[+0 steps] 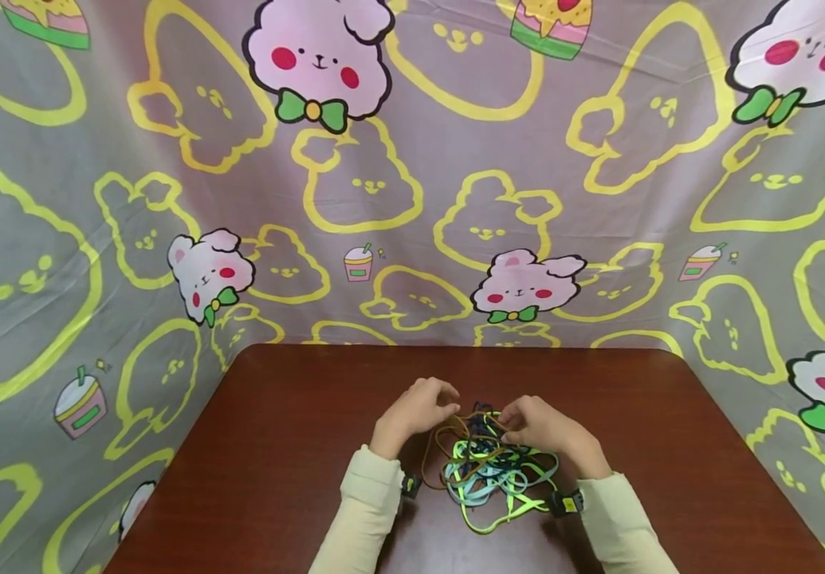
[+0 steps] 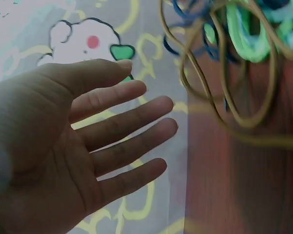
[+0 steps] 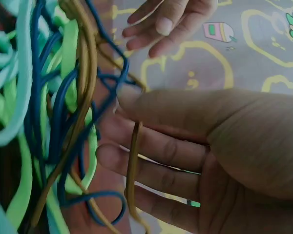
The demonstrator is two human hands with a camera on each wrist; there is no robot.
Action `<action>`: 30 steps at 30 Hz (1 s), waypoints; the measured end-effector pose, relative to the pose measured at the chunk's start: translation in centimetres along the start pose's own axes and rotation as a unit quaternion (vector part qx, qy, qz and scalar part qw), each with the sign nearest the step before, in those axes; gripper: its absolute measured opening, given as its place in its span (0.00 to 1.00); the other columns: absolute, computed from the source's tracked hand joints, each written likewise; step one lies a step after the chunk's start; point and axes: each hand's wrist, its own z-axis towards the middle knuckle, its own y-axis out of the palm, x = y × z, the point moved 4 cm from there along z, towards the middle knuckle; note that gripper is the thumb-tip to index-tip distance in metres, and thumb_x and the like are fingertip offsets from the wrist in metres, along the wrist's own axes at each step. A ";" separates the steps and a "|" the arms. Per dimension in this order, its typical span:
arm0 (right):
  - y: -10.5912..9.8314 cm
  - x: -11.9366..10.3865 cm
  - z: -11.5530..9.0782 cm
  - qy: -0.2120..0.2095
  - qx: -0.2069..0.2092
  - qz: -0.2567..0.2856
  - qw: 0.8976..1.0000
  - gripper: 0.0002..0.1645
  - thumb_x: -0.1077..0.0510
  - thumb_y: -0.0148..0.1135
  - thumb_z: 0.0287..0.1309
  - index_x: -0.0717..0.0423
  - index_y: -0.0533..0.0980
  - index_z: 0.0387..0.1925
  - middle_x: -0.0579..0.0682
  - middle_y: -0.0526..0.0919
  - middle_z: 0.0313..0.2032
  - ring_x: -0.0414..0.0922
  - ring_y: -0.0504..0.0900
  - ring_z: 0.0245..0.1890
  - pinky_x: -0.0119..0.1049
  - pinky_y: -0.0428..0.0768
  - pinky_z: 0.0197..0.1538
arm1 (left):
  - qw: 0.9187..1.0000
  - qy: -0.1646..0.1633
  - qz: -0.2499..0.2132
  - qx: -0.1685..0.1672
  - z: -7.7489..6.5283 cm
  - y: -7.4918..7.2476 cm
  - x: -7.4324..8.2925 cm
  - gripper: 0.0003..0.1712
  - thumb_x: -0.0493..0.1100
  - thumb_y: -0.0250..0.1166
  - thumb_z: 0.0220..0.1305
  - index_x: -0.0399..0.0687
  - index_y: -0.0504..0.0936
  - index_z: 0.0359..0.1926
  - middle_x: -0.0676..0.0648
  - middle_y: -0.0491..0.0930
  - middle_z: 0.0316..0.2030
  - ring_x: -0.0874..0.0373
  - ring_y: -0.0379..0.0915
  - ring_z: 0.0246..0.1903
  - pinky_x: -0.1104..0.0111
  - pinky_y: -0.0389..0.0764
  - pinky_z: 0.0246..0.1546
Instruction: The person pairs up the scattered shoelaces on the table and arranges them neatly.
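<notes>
Your forearms, in pale sleeves [image 1: 371,488], reach forward from the near side of the table [image 1: 297,430] and lean inward, so your two hands face each other with a gap between them over the far part of a tangled pile of cords [image 1: 487,470].

Your left hand [image 1: 418,406] holds nothing: the fingers are apart and nearly straight, with the thumb extended along the top and the palm turned toward its wrist camera. The brown cord loops just beyond those fingertips, near but apart from them in the left wrist view.

Your right hand [image 1: 544,426] pinches the brown cord [image 3: 132,170] between thumb and index finger; its other fingers extend behind the strand, which hangs down in front of them.

The pile lies on the table, between your wrists and toward you from your fingers. Dark blue cord [image 3: 35,73] runs through it just beside your right fingertips, mixed with lime-green cord [image 3: 69,68] and pale blue cord [image 3: 23,83]. A lime-green loop spreads nearest to you, while brown loops reach out on the left side, close to your left wrist.
</notes>
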 end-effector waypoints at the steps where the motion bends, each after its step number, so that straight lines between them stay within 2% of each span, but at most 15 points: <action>1: 0.1 -0.2 0.0 0.001 0.001 0.007 1.000 0.12 0.65 0.69 0.61 0.68 0.83 0.46 0.57 0.88 0.41 0.46 0.86 0.38 0.41 0.84 0.41 | 1.000 0.002 -0.005 -0.002 0.0 0.2 0.3 0.18 0.45 0.63 0.74 0.43 0.84 0.58 0.48 0.85 0.52 0.55 0.81 0.52 0.61 0.81 0.50; 4: 0.0 -1.3 0.0 -0.012 -0.002 0.016 1.000 0.06 0.67 0.64 0.65 0.65 0.85 0.40 0.52 0.87 0.33 0.37 0.79 0.29 0.33 0.79 0.32 | 1.000 0.005 -0.023 -0.015 -0.3 0.6 1.1 0.18 0.45 0.61 0.75 0.43 0.83 0.59 0.48 0.85 0.51 0.58 0.81 0.46 0.65 0.81 0.45; 8: -0.6 -3.7 -0.4 -0.045 0.011 0.034 0.998 0.08 0.65 0.61 0.69 0.57 0.86 0.39 0.48 0.85 0.29 0.36 0.74 0.24 0.31 0.75 0.30 | 0.998 0.012 -0.052 -0.035 -0.7 0.9 1.8 0.17 0.43 0.57 0.77 0.44 0.83 0.59 0.46 0.87 0.46 0.64 0.78 0.33 0.69 0.78 0.35; 10: -1.2 -5.0 -0.8 -0.063 0.034 0.049 0.996 0.09 0.64 0.60 0.70 0.55 0.86 0.42 0.46 0.86 0.31 0.35 0.77 0.26 0.31 0.77 0.32 | 0.996 0.024 -0.071 -0.044 -0.9 0.9 2.1 0.15 0.42 0.55 0.78 0.43 0.86 0.54 0.44 0.87 0.42 0.66 0.76 0.29 0.71 0.76 0.33; 12: -1.9 -6.1 -1.3 -0.078 0.072 0.067 0.992 0.09 0.62 0.61 0.71 0.54 0.86 0.44 0.44 0.86 0.34 0.37 0.80 0.27 0.32 0.80 0.33 | 0.993 0.039 -0.105 -0.049 -1.0 0.8 2.5 0.17 0.41 0.53 0.78 0.41 0.88 0.45 0.43 0.87 0.36 0.62 0.77 0.27 0.71 0.77 0.32; 15: -3.0 -7.4 -2.3 -0.098 0.142 0.084 0.982 0.08 0.60 0.62 0.70 0.53 0.86 0.45 0.44 0.88 0.38 0.37 0.81 0.29 0.33 0.82 0.33 | 0.982 0.065 -0.173 -0.049 -1.3 0.4 3.0 0.26 0.44 0.49 0.81 0.35 0.85 0.31 0.45 0.82 0.24 0.59 0.75 0.22 0.72 0.75 0.27; 18: -3.8 -8.1 -3.3 -0.102 0.203 0.083 0.970 0.08 0.58 0.63 0.70 0.51 0.86 0.45 0.42 0.88 0.39 0.39 0.80 0.28 0.33 0.80 0.32 | 0.966 0.090 -0.240 -0.036 -1.9 -0.3 3.4 0.33 0.49 0.46 0.83 0.29 0.79 0.26 0.48 0.73 0.18 0.61 0.67 0.17 0.72 0.71 0.23; 21: -4.3 -8.3 -4.1 -0.095 0.235 0.077 0.964 0.08 0.57 0.63 0.70 0.47 0.86 0.45 0.38 0.88 0.38 0.40 0.79 0.27 0.33 0.78 0.31 | 0.959 0.108 -0.261 -0.005 -2.7 -1.0 3.5 0.34 0.51 0.46 0.83 0.29 0.76 0.25 0.50 0.69 0.17 0.64 0.59 0.17 0.72 0.66 0.23; 26: -5.0 -8.3 -5.0 -0.093 0.255 0.065 0.960 0.08 0.58 0.64 0.69 0.46 0.86 0.45 0.38 0.85 0.35 0.38 0.75 0.25 0.33 0.76 0.28 | 0.958 0.119 -0.258 0.045 -3.7 -2.4 3.4 0.31 0.49 0.50 0.81 0.39 0.72 0.19 0.54 0.62 0.15 0.64 0.54 0.14 0.72 0.62 0.21; 30: -5.4 -8.0 -5.5 -0.085 0.262 0.051 0.960 0.08 0.59 0.64 0.69 0.47 0.86 0.44 0.38 0.85 0.36 0.36 0.74 0.25 0.32 0.75 0.29 | 0.956 0.126 -0.254 0.081 -4.2 -3.4 3.2 0.29 0.48 0.52 0.80 0.42 0.69 0.18 0.54 0.60 0.15 0.64 0.52 0.15 0.71 0.61 0.22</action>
